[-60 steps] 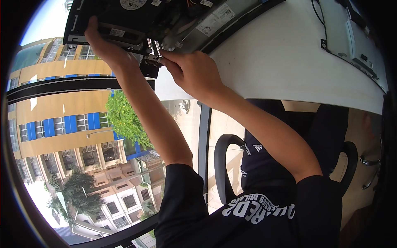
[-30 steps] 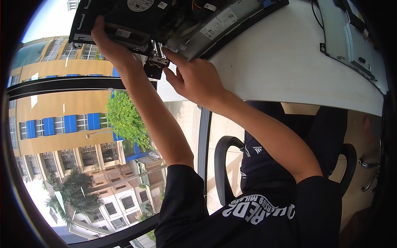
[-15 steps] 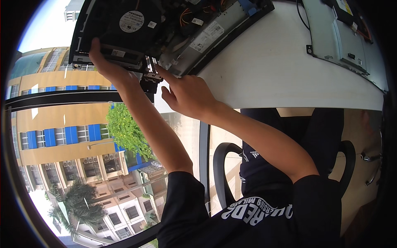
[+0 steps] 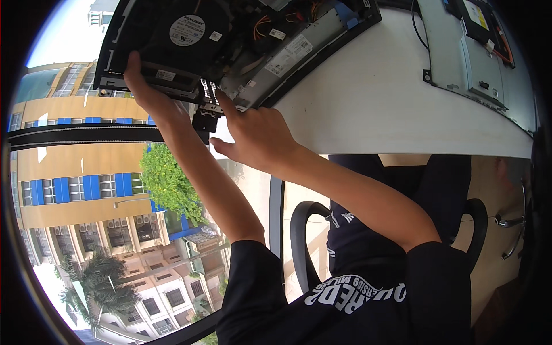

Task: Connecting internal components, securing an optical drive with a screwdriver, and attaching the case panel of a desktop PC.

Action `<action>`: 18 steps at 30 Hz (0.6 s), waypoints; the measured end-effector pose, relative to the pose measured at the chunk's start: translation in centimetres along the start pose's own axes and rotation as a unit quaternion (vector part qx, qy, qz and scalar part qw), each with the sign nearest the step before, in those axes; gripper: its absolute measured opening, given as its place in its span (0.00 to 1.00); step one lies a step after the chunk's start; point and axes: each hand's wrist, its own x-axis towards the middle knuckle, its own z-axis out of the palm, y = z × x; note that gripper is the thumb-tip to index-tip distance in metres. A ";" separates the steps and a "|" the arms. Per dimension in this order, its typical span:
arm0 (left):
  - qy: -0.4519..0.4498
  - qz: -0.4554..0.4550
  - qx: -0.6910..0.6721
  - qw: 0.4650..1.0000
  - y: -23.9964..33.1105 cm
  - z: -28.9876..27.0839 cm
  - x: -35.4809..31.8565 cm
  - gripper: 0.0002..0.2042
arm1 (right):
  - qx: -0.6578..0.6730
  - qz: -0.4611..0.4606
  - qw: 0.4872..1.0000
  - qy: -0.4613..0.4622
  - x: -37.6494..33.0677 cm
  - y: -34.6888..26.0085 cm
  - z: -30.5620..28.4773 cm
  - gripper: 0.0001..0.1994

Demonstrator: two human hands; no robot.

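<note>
An opened black desktop computer case lies at the table's far left, its inside facing up. A round black fan with a white label shows in it, along with coloured wires. My left hand grips the case's near left edge, thumb on top; its other fingers are hidden underneath. My right hand is at the near corner, index finger stretched onto a perforated metal bracket and thumb held apart below. Nothing shows between finger and thumb. A small black part sticks out below the bracket.
On the right of the white table lies a grey metal panel carrying a black drive and cables. A black cable runs beside it. A window with a black frame is at the left. A chair armrest stands below the table edge.
My right thumb has moved down and away from the index finger, which stays at the bracket. My left hand keeps its grip. The whole view has shifted slightly.
</note>
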 end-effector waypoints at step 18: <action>-0.046 0.017 0.001 0.999 0.1 -0.7 0.3 0.23 | 0.013 -0.027 0.998 0.052 -0.7 1.5 -0.4 0.29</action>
